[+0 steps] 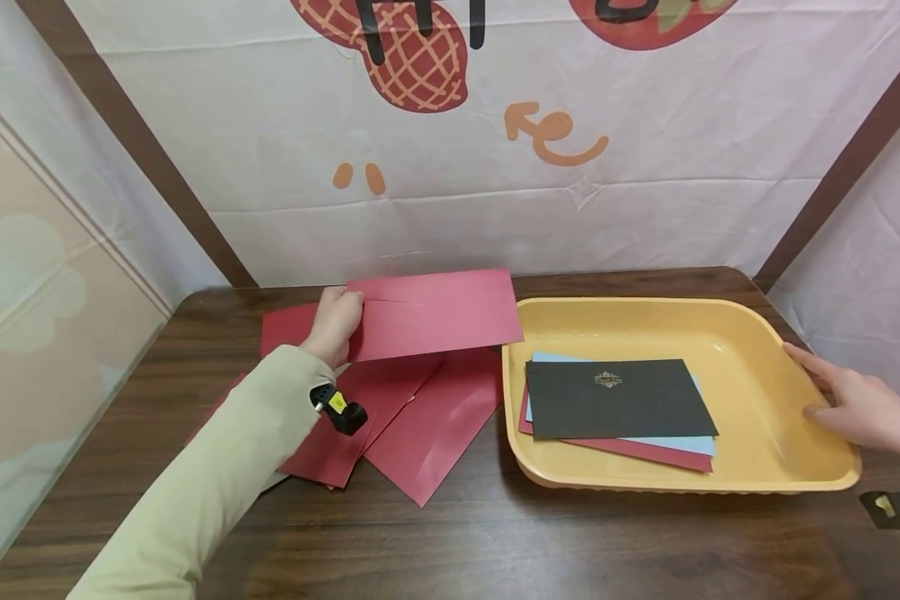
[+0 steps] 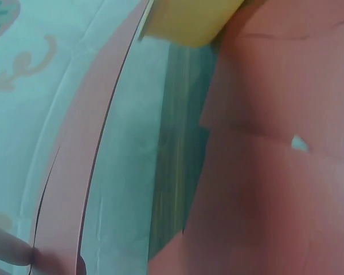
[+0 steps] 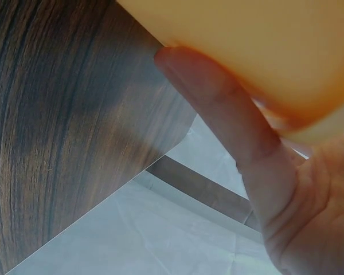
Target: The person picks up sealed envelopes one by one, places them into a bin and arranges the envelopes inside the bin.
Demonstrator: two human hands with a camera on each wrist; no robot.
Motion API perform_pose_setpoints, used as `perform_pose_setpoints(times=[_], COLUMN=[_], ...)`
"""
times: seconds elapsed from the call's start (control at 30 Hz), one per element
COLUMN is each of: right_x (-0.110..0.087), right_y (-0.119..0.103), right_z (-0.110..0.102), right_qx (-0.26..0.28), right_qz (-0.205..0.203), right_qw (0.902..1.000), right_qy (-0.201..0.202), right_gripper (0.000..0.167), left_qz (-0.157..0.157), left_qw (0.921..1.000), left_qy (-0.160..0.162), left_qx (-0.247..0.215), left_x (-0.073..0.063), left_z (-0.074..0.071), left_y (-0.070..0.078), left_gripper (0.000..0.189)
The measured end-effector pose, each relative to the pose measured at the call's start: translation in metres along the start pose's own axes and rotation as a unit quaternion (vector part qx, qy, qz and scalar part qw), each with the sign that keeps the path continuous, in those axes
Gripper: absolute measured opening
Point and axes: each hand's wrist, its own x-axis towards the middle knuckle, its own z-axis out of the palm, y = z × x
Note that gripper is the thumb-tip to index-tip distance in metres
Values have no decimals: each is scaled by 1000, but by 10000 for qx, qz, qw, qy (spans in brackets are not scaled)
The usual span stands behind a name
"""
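My left hand point(image 1: 335, 323) pinches a red envelope point(image 1: 438, 317) by its left end and holds it up above the other red envelopes point(image 1: 438, 425). The lifted envelope's right end overlaps the left corner of a yellow tray point(image 1: 765, 333) in the head view. In the left wrist view the held envelope point(image 2: 74, 154) is seen nearly edge-on, with fingertips at its lower end. My right hand point(image 1: 862, 408) holds the tray's right rim, thumb over the inside and fingers along the outside. Inside the tray, a black envelope point(image 1: 622, 408) with gold print lies on top of light blue and red ones.
The brown wooden table point(image 1: 450, 550) carries the spread red pile on the left and the tray on the right. A printed cloth point(image 1: 450, 225) hangs behind the table's back edge. More cloth point(image 1: 52, 292) stands along the left side.
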Motion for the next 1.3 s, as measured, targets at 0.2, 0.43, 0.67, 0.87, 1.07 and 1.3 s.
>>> perform_pose_setpoints(times=[0.2,0.43,0.67,0.87,1.07,1.3], right_x=[0,0,-1,-1,-2,0], right_y=[-1,-4,-4,-4,-2,3], right_z=[-1,-2,-2,-1,0,1], right_qx=[15,55,61,56,26,63], right_qz=[18,70,73,73,41,96], right_qw=[10000,9999,9999,10000,10000,9999], right_qy=[-53,-97,-59,-38,5,-72], right_gripper=[86,85,85,86,86,87], left_qz=[159,306,332,421,374,353], left_qw=[9996,9985,9967,9935,9874,9839], left_qy=[-140,-436,-737,-1061,-1537,-1751], left_qx=[176,85,-22,23,27,39], left_x=[-6,-12,-24,-36,-46,-51], left_z=[13,26,45,61,73,85], left_y=[4,9,13,17,21,25], left_gripper=[22,19,34,23,30,33])
